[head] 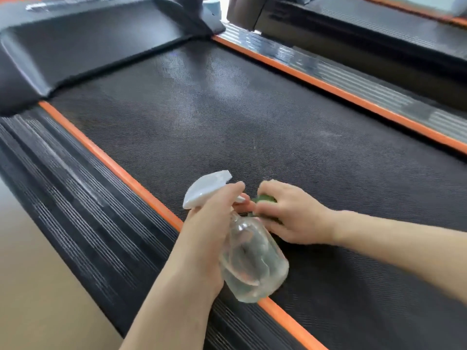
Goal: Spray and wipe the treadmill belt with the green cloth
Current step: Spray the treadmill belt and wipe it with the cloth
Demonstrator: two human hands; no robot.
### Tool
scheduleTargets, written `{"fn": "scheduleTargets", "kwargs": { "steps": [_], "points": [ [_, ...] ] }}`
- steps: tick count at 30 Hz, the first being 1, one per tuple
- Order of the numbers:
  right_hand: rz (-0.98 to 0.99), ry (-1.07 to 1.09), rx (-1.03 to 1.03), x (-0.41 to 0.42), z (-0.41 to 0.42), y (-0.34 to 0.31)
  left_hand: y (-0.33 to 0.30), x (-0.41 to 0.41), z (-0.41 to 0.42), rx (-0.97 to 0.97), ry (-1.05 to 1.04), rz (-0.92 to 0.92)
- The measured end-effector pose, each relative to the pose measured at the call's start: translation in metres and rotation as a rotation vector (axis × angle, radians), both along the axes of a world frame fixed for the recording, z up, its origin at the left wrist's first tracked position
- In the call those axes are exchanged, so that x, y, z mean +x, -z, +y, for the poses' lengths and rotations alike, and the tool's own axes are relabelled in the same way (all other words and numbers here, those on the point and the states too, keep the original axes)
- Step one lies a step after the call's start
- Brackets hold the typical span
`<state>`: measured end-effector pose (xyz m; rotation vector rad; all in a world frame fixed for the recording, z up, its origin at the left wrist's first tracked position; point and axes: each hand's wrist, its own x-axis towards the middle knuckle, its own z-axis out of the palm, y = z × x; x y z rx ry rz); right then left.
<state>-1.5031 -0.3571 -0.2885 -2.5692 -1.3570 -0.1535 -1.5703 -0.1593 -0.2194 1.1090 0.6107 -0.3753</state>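
**Bottle and cloth held low over the belt**

Left of lower centre, a clear spray bottle (252, 258) with a white trigger head is gripped at the neck by the left hand (214, 218). Just right of it, the green cloth (265, 199) is bunched under the curled right hand (290, 213), on the treadmill belt (227, 117), where a pale patch is seen toward the upper centre.

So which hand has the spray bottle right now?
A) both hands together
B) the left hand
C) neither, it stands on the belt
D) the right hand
B: the left hand has its grip round the neck of the clear spray bottle, a finger by the white trigger, while the right hand covers the green cloth on the treadmill belt.
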Motion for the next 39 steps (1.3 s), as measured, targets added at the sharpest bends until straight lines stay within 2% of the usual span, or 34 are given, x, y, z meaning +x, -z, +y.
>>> {"fn": "scheduleTargets", "kwargs": {
  "steps": [3, 6, 8, 10, 14, 16, 18, 19, 21, 23, 25, 27, 29, 32, 34, 36, 39],
  "points": [
    [-0.112, 0.492, 0.134, 0.082, -0.016, 0.009, -0.002, 0.001, -0.004, -0.001, 0.069, 0.020],
    [-0.058, 0.898, 0.124, 0.133, -0.031, 0.004, -0.005, -0.005, -0.005, -0.008, 0.077, -0.009],
    [-0.008, 0.947, 0.109, 0.130, -0.026, 0.002, -0.007, -0.005, -0.006, 0.005, 0.062, -0.017],
    [0.021, 0.881, 0.122, 0.097, -0.018, 0.002, -0.008, -0.003, -0.008, 0.021, 0.047, -0.018],
    [0.054, 0.596, 0.179, -0.042, -0.029, -0.001, -0.003, -0.004, -0.021, 0.032, 0.118, -0.029],
    [0.115, 0.382, 0.113, -0.092, -0.053, -0.005, -0.002, -0.009, -0.029, 0.023, 0.149, -0.028],
    [0.059, 0.249, 0.032, -0.087, -0.083, -0.008, -0.003, -0.013, -0.034, 0.011, 0.179, -0.034],
    [0.019, 0.265, 0.021, -0.068, -0.094, -0.007, -0.003, -0.014, -0.035, 0.017, 0.179, -0.034],
    [-0.067, 0.466, 0.050, -0.009, -0.113, 0.001, -0.005, -0.017, -0.037, 0.033, 0.180, -0.026],
    [-0.137, 0.756, 0.072, 0.061, -0.123, 0.008, -0.008, -0.020, -0.035, 0.048, 0.181, -0.031],
    [-0.105, 1.069, 0.115, 0.110, -0.116, 0.009, -0.011, -0.022, -0.031, 0.068, 0.169, -0.043],
    [-0.064, 1.226, 0.128, 0.128, -0.094, 0.007, -0.010, -0.018, -0.024, 0.104, 0.150, -0.061],
    [-0.017, 1.106, 0.119, 0.115, -0.062, 0.004, -0.010, -0.013, -0.017, 0.130, 0.113, -0.073],
    [0.067, 0.636, 0.163, 0.040, -0.011, 0.008, -0.013, -0.003, -0.014, 0.131, 0.064, -0.089],
    [0.102, 0.417, 0.200, -0.029, 0.013, 0.005, -0.009, 0.004, -0.011, 0.139, 0.032, -0.083],
    [0.155, 0.259, 0.164, -0.077, 0.014, 0.000, -0.005, 0.006, -0.006, 0.141, 0.015, -0.079],
    [0.138, 0.037, 0.060, -0.080, -0.007, -0.007, -0.003, -0.001, 0.005, 0.166, -0.003, -0.065]
  ]
}}
